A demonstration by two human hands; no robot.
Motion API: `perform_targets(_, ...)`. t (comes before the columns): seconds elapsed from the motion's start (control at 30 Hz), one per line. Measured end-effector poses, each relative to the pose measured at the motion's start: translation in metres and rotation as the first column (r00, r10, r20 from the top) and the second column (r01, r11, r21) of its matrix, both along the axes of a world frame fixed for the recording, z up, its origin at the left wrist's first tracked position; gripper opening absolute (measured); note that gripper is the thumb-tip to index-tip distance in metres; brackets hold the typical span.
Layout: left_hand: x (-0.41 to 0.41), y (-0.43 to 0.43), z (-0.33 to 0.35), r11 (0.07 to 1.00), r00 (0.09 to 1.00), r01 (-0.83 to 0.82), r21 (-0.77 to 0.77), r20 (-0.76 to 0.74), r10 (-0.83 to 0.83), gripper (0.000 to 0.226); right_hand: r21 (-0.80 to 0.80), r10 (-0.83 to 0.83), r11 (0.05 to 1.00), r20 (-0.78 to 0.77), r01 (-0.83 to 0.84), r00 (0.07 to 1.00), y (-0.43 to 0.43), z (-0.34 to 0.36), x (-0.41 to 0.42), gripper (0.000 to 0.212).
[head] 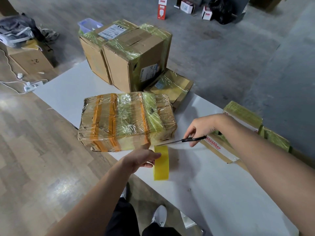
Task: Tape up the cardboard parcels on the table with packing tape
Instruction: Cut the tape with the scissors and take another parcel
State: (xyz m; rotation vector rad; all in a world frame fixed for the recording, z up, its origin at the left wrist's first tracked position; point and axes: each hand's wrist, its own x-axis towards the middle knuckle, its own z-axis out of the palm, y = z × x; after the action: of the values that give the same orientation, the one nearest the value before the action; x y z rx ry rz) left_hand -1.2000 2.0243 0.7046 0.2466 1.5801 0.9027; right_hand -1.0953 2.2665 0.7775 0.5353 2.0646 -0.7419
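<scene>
The left hand [142, 159] gripped the tape roll [162, 165] just in front of the wrapped parcel [127, 120], while the right hand [202, 126], curled round the scissors [185, 140] at the parcel's near corner, seemed set to cut, which would need the tape held taut.

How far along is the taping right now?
Done: the tall boxes at the back look taped. In hand: left hand holds the tape roll, right hand holds scissors between it and the middle parcel. Left: perhaps the red-printed carton at right.

Bare table [213, 193] near the hands – parcels [127, 120] crowding the far and right edges.
</scene>
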Motion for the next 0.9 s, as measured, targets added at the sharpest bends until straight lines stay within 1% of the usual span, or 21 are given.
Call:
perform_targets(0.1, 0.001, 0.005, -0.003, 1.0, 1.0, 0.004, 0.005, -0.007, -0.004, 0.075, -0.006, -0.093, 0.996, -0.051, 0.093, 0.994, -0.008, 0.001, 0.013, 0.025)
perform_targets(0.17, 0.005, 0.008, -0.004, 1.0, 1.0, -0.005, 0.018, 0.018, 0.004, 0.067, -0.007, -0.175, 0.985, -0.058, 0.175, 0.983, -0.013, 0.002, 0.027, 0.025)
perform_targets(0.23, 0.011, 0.013, -0.006, 0.999, 0.997, -0.02, 0.048, 0.08, 0.016, 0.046, 0.025, -0.254, 0.967, -0.056, 0.255, 0.966, -0.021, -0.002, 0.046, 0.029)
perform_targets(0.3, 0.021, 0.019, -0.012, 0.996, 0.989, 0.02, 0.088, 0.143, -0.033, 0.015, 0.086, -0.328, 0.939, -0.064, 0.332, 0.943, -0.035, -0.011, 0.066, 0.034)
perform_targets(0.33, 0.027, 0.022, -0.015, 0.993, 0.983, 0.036, 0.11, 0.173, -0.054, 0.007, 0.121, -0.355, 0.925, -0.064, 0.36, 0.933, -0.042, -0.018, 0.077, 0.036)
perform_targets(0.4, 0.039, 0.029, -0.023, 0.991, 0.972, 0.046, 0.128, 0.221, -0.074, 0.014, 0.223, -0.389, 0.891, -0.073, 0.395, 0.918, -0.057, -0.034, 0.098, 0.036)
perform_targets(0.47, 0.051, 0.036, -0.03, 0.991, 0.968, 0.039, 0.131, 0.243, -0.07, 0.012, 0.338, -0.411, 0.839, -0.118, 0.426, 0.904, -0.069, -0.049, 0.119, 0.035)
perform_targets(0.5, 0.054, 0.038, -0.033, 0.992, 0.971, 0.036, 0.125, 0.23, -0.064, 0.012, 0.367, -0.428, 0.817, -0.134, 0.446, 0.894, -0.075, -0.055, 0.128, 0.037)
perform_targets(0.53, 0.056, 0.04, -0.036, 0.992, 0.977, 0.034, 0.119, 0.206, -0.058, 0.011, 0.382, -0.448, 0.8, -0.135, 0.463, 0.884, -0.08, -0.061, 0.135, 0.038)
perform_targets(0.57, 0.057, 0.042, -0.039, 0.994, 0.988, 0.043, 0.102, 0.145, -0.058, 0.009, 0.39, -0.466, 0.787, -0.133, 0.478, 0.875, -0.084, -0.066, 0.141, 0.039)
perform_targets(0.63, 0.057, 0.048, -0.044, 0.998, 0.998, 0.061, 0.027, -0.034, -0.06, 0.009, 0.403, -0.487, 0.767, -0.143, 0.5, 0.862, -0.092, -0.077, 0.147, 0.041)
perform_targets(0.7, 0.056, 0.054, -0.041, 0.993, 0.972, 0.065, -0.099, -0.217, -0.085, 0.024, 0.411, -0.487, 0.759, -0.156, 0.505, 0.859, -0.096, -0.085, 0.147, 0.042)
perform_targets(0.73, 0.056, 0.057, -0.038, 0.99, 0.958, 0.053, -0.131, -0.274, -0.088, 0.03, 0.413, -0.492, 0.755, -0.155, 0.509, 0.857, -0.097, -0.089, 0.147, 0.04)
perform_targets(0.8, 0.059, 0.062, -0.03, 0.978, 0.928, 0.095, -0.186, -0.338, -0.155, 0.032, 0.416, -0.505, 0.744, -0.162, 0.523, 0.848, -0.099, -0.09, 0.143, 0.033)
perform_targets(0.87, 0.066, 0.065, -0.021, 0.969, 0.914, 0.138, -0.206, -0.35, -0.204, 0.033, 0.437, -0.494, 0.734, -0.182, 0.52, 0.85, -0.099, -0.086, 0.138, 0.032)
perform_targets(0.9, 0.071, 0.066, -0.012, 0.969, 0.918, 0.135, -0.209, -0.341, -0.202, 0.033, 0.448, -0.48, 0.729, -0.205, 0.518, 0.853, -0.099, -0.083, 0.136, 0.032)
